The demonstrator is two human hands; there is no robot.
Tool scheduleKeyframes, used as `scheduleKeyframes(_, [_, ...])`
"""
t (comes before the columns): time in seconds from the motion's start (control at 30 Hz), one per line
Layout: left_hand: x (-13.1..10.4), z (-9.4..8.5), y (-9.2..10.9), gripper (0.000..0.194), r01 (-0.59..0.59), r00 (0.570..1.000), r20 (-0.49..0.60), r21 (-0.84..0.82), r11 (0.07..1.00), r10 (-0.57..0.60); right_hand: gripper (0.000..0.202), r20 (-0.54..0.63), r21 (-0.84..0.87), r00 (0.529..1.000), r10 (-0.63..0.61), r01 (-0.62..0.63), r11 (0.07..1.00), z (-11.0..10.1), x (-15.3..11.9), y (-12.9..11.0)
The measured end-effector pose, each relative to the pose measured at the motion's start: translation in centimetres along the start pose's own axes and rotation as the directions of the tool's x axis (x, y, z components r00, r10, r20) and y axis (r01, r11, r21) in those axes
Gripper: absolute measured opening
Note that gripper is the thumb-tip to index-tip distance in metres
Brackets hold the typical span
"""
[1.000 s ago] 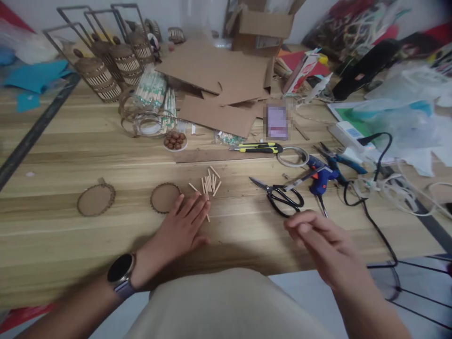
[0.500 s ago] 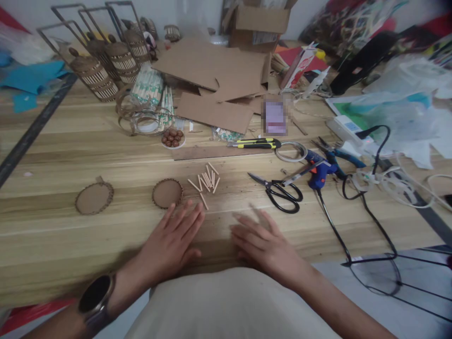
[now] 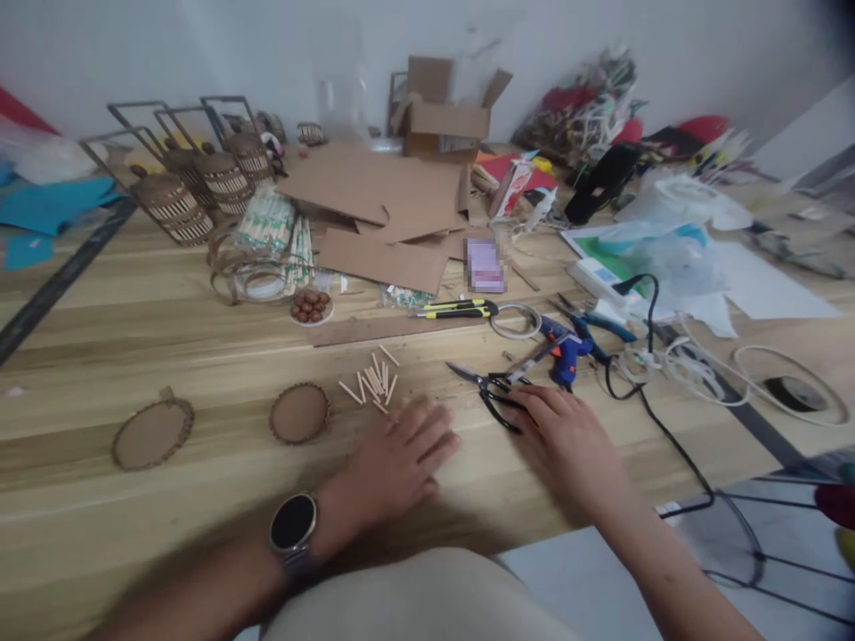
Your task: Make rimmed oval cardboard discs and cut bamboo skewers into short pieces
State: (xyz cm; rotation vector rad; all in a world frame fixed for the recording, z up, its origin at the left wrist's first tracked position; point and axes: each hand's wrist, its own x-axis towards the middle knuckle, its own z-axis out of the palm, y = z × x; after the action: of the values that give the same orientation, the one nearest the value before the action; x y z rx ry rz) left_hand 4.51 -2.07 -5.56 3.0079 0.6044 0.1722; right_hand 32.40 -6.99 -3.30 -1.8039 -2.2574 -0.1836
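Observation:
My left hand (image 3: 404, 458) is over the table with its fingers spread and nothing in it, just below a small pile of short wooden sticks (image 3: 375, 378). The fingers of my right hand (image 3: 567, 441) lie over the handles of black scissors (image 3: 494, 383), whose blades point up and left; whether they grip is hard to tell. Left of the sticks lies a round cardboard disc (image 3: 300, 413) with a ridged rim. Another such disc (image 3: 153, 434), with a small tab on top, lies farther left.
Beyond my right hand are a blue glue gun (image 3: 567, 356), pliers (image 3: 607, 329) and cables. A yellow-black cutter (image 3: 460, 309), brown balls (image 3: 311, 306), cardboard sheets (image 3: 380, 258) and bamboo lanterns (image 3: 170, 209) sit farther back.
My right hand has moved right and forward onto the scissors' handles. My left hand has shifted right, below the sticks. The head view has tilted up and turned right.

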Motion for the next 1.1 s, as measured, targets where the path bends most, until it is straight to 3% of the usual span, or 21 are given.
scheduleKeyframes(0.13, [0.4, 0.1, -3.9, 0.06, 0.286, 0.958, -0.047, 0.128, 0.95, -0.282, 0.02, 0.103, -0.029, 0.994, 0.028, -0.025, 0.999, 0.8, 0.3, 1.3])
scheduleKeyframes(0.23, [0.2, 0.0, -5.8, 0.055, 0.306, 0.952, -0.023, 0.146, 0.941, -0.306, 0.018, 0.105, -0.019, 0.994, -0.033, 0.035, 0.999, 1.5, 0.6, 0.7])
scheduleKeyframes(0.33, [-0.4, -0.1, -6.5, 0.053, 0.3, 0.953, -0.002, 0.16, 0.94, -0.304, 0.019, 0.099, 0.007, 0.99, -0.103, 0.103, 0.995, 2.1, 1.0, -0.5])
scheduleKeyframes(0.57, [-2.0, -0.3, -6.1, 0.048, 0.359, 0.933, -0.066, 0.17, 0.918, -0.353, 0.016, 0.117, 0.102, 0.984, -0.133, 0.121, 0.987, 1.9, 3.1, -2.0])
scheduleKeyframes(0.7, [-2.0, -0.8, -4.7, 0.045, 0.368, 0.929, -0.102, 0.16, 0.916, -0.355, 0.02, 0.115, 0.22, 0.99, -0.081, 0.054, 0.974, 1.2, 4.3, -1.2])
scheduleKeyframes(0.87, [-1.3, -1.5, -3.7, 0.036, 0.348, 0.937, -0.084, 0.156, 0.925, -0.338, 0.025, 0.03, 0.314, 0.996, -0.08, 0.067, 0.947, 0.8, 7.2, 0.1])
scheduleKeyframes(1.0, [-0.6, -1.6, -3.3, 0.033, 0.375, 0.924, -0.126, 0.123, 0.919, -0.36, 0.017, 0.06, 0.517, 0.978, 0.199, -0.202, 0.832, 1.4, 12.8, 1.1])
scheduleKeyframes(1.1, [-0.6, -1.8, -2.6, 0.033, 0.368, 0.925, -0.133, 0.075, 0.927, -0.356, 0.025, 0.09, 0.591, 0.945, 0.313, -0.304, 0.747, 2.7, 18.1, 1.9])
